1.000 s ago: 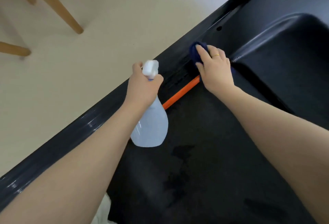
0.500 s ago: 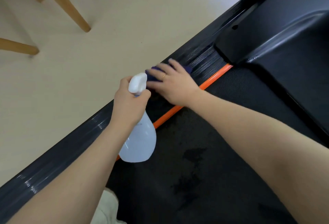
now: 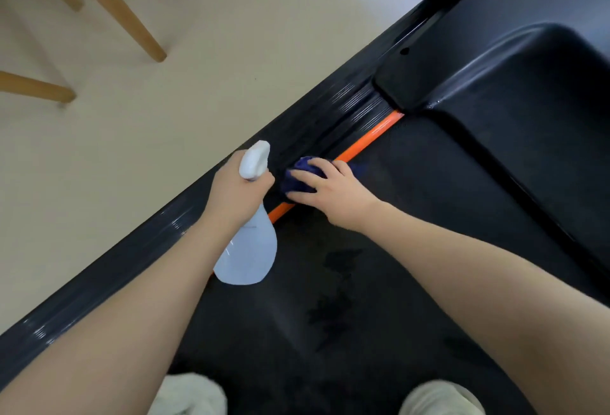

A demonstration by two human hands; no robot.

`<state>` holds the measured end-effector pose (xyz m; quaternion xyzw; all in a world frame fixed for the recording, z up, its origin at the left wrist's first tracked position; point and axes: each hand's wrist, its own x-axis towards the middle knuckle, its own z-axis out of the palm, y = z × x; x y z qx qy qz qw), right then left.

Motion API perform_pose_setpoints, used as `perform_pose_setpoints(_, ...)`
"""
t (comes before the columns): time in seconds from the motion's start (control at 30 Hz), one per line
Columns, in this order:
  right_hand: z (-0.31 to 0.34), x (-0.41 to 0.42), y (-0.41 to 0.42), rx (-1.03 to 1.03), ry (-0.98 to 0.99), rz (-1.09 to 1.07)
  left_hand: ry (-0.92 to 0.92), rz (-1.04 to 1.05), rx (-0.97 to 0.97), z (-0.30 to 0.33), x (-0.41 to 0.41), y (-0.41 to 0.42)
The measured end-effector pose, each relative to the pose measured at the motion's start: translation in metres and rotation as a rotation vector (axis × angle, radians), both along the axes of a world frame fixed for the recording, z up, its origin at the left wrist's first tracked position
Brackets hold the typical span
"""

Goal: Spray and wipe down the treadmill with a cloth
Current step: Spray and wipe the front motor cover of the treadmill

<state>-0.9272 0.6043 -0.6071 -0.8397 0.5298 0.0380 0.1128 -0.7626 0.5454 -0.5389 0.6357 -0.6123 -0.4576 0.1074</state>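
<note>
Head view: my left hand (image 3: pixel 236 195) grasps the spray bottle (image 3: pixel 247 249), neck hidden. My right hand (image 3: pixel 333 192) presses flat on the cloth (image 3: pixel 302 177), mostly covered, at the treadmill (image 3: pixel 429 216)'s left edge.

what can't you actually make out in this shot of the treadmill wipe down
- Head view: most of the blue cloth is covered by the right hand, so its size and fold are unknown.
- Spray bottle: its neck and trigger are hidden in the left hand; liquid level unclear.
- Treadmill: console and far side cut off by the frame edges.
- Wooden legs: tops cut off, furniture unidentifiable.
</note>
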Motion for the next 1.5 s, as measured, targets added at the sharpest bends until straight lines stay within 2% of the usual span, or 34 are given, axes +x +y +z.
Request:
perform_pose_setpoints(0.07,0.004,-0.016,0.024,0.111,-0.038,-0.065,0.032,-0.11,0.04,0.006,-0.001,0.012)
perform_pose_setpoints(0.1,0.007,-0.026,0.035,0.111,-0.155,-0.233,0.066,-0.165,0.071,0.008,-0.003,0.02)
perform_pose_setpoints(0.17,0.011,-0.053,0.061,0.035,-0.449,-0.745,0.103,-0.262,0.128,0.008,-0.013,0.037)
perform_pose_setpoints(0.23,0.011,-0.072,0.09,0.005,-0.661,-1.222,0.054,-0.358,0.132,0.004,-0.025,0.053)
perform_pose_setpoints(0.3,0.012,-0.079,0.112,0.028,-0.664,-1.403,-0.007,-0.485,0.096,0.0,-0.038,0.064)
perform_pose_setpoints(0.37,0.016,-0.084,0.124,0.08,-0.577,-1.338,-0.056,-0.585,0.043,-0.007,-0.048,0.069)
perform_pose_setpoints(0.43,0.022,-0.089,0.133,0.129,-0.498,-1.243,-0.096,-0.585,0.001,-0.013,-0.055,0.07)
perform_pose_setpoints(0.5,0.03,-0.095,0.14,0.1,-0.456,-1.248,-0.125,-0.579,-0.026,-0.017,-0.063,0.075)
perform_pose_setpoints(0.7,0.04,-0.098,0.168,0.037,-0.373,-1.311,-0.021,-0.709,0.178,-0.021,-0.081,0.114)
perform_pose_setpoints(0.83,0.036,-0.096,0.179,0.073,-0.182,-1.065,-0.062,-0.729,0.149,-0.021,-0.09,0.111)
perform_pose_setpoints(0.9,0.029,-0.091,0.17,0.066,-0.135,-0.969,-0.068,-0.672,0.1,-0.014,-0.087,0.098)
perform_pose_setpoints(1.03,0.013,-0.083,0.121,-0.105,-0.221,-1.024,0.017,-0.594,0.08,-0.002,-0.069,0.061)
perform_pose_setpoints(1.1,0.005,-0.084,0.088,-0.085,-0.276,-1.12,0.085,-0.56,0.065,-0.001,-0.06,0.042)
perform_pose_setpoints(1.17,-0.009,-0.067,0.065,-0.004,-0.205,-1.132,0.134,-0.516,0.025,-0.005,-0.051,0.03)
perform_pose_setpoints(1.3,-0.035,0.013,0.076,-0.083,-0.124,-0.744,0.208,-0.443,-0.133,-0.008,-0.035,0.014)
perform_pose_setpoints(1.37,-0.041,0.016,0.082,-0.114,0.01,-0.599,0.229,-0.452,-0.174,-0.011,-0.033,0.011)
perform_pose_setpoints(1.43,-0.039,-0.004,0.065,-0.158,0.087,-0.691,0.228,-0.486,-0.188,-0.016,-0.035,0.01)
perform_pose_setpoints(1.5,-0.034,-0.022,0.039,-0.162,0.122,-1.021,0.261,-0.568,-0.176,-0.022,-0.037,0.012)
